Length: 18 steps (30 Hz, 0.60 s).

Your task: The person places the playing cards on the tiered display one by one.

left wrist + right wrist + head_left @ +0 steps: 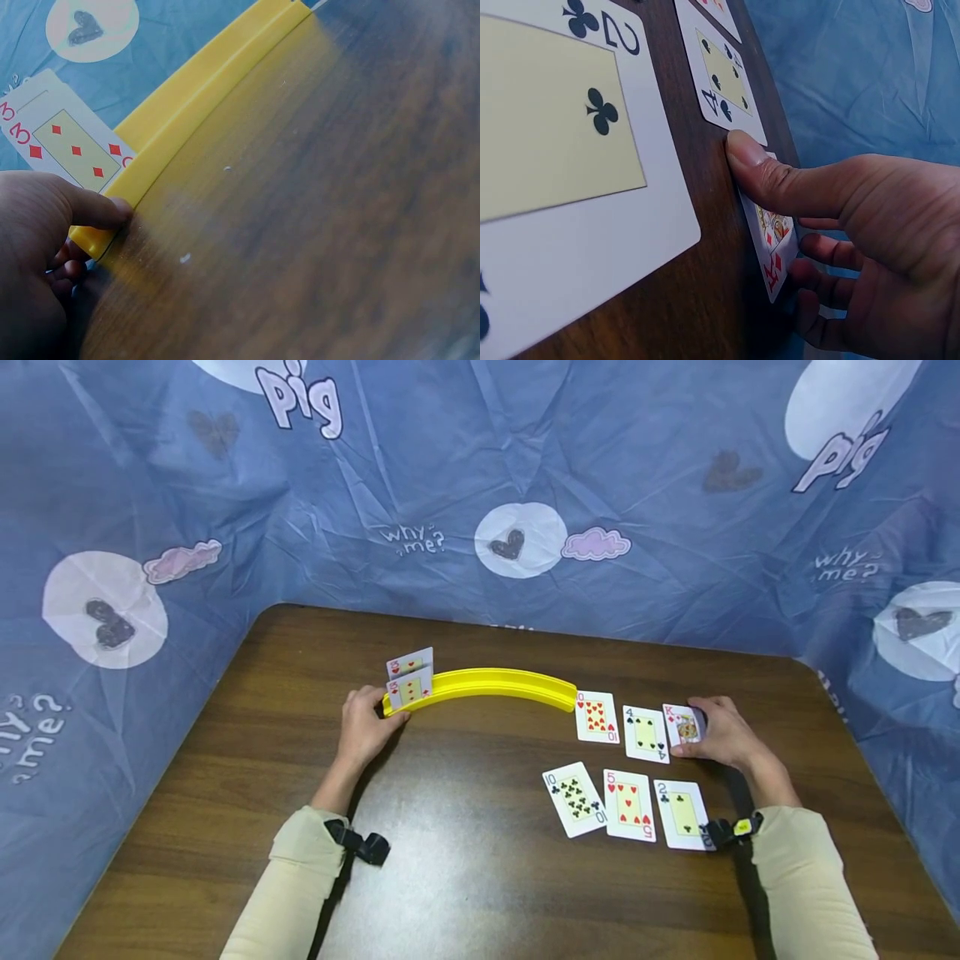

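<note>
A curved yellow card holder [495, 682] lies on the table, and my left hand [363, 728] grips its left end, the thumb along the front wall in the left wrist view. Two red threes stand in that end, the three of diamonds [76, 150] in front and partly covering the other. At the right, my right hand [726, 733] holds the king of diamonds [682, 727] by its edges. In the right wrist view the thumb [759, 169] covers a corner of it, and the other fingers curl at its far side.
Left of the king lie the four of spades [646, 734] and ten of hearts [596, 717], which is close to the holder's right end. A nearer row has the ten of clubs [573, 799], five of hearts [629, 806] and two of clubs [681, 814]. Blue printed cloth [517, 468] hangs behind the table.
</note>
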Available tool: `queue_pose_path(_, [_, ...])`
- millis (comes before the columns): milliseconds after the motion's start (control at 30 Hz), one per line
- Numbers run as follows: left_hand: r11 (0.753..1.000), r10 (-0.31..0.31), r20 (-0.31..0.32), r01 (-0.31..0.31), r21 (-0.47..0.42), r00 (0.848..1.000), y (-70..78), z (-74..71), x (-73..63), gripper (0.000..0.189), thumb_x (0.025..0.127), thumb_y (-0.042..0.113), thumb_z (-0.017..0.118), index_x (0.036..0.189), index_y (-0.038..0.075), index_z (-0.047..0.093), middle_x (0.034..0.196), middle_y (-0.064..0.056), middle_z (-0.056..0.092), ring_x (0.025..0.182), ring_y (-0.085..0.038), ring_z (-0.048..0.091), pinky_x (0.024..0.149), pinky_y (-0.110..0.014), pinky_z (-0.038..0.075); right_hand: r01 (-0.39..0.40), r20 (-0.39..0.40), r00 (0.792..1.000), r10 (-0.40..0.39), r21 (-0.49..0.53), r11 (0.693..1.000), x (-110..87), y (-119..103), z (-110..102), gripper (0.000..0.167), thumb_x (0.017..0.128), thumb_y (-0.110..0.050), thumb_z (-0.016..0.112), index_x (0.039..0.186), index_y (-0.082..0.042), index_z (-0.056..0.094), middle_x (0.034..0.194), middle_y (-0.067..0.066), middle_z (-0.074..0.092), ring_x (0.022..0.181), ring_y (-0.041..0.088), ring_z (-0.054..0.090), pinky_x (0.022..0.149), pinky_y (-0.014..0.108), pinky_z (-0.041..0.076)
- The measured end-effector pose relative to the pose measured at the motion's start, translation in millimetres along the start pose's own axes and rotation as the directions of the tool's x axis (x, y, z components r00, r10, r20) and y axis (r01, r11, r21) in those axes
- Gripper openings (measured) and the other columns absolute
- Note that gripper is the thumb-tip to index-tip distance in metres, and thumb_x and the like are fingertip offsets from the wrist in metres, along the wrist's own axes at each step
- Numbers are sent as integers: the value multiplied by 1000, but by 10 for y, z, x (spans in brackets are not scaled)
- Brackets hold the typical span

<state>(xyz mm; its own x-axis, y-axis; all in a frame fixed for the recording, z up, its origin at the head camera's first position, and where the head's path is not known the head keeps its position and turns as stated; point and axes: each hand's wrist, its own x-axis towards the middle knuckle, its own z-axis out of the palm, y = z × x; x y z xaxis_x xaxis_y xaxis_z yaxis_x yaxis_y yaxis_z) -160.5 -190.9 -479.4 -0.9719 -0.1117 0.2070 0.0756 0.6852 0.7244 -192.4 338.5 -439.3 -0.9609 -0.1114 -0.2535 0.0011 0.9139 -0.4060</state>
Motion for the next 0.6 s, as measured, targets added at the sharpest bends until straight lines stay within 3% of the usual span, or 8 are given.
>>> queue_pose_path(233, [1000, 17, -8, -17, 3, 1000, 0, -1, 0, 37, 76, 11, 82, 105, -9, 71, 107, -27, 69, 98, -41, 56, 90, -50, 40, 0, -7, 1000, 0, 22, 1000, -12, 11, 27, 104, 72, -30, 89, 147, 13, 31, 141, 41, 30, 121, 50, 39, 107, 66, 32])
queue_pose_path(400, [1000, 17, -7, -17, -5, 1000, 1, -4, 0, 37, 76, 11, 82, 105, -9, 71, 107, -27, 69, 98, -42, 56, 91, -51, 39, -16, -12, 1000, 17, 24, 1000, -4, 12, 30, 102, 72, -28, 89, 146, 14, 33, 143, 43, 27, 127, 54, 36, 108, 67, 31])
queue_pose_path(600, [1000, 19, -12, -19, -8, 1000, 10, 0, -5, 36, 76, 10, 82, 104, -10, 71, 106, -28, 69, 97, -42, 56, 91, -51, 39, -17, -12, 1000, 17, -34, 999, 4, -37, 20, 99, 71, -26, 89, 144, 15, 36, 144, 42, 29, 130, 56, 35, 110, 67, 31])
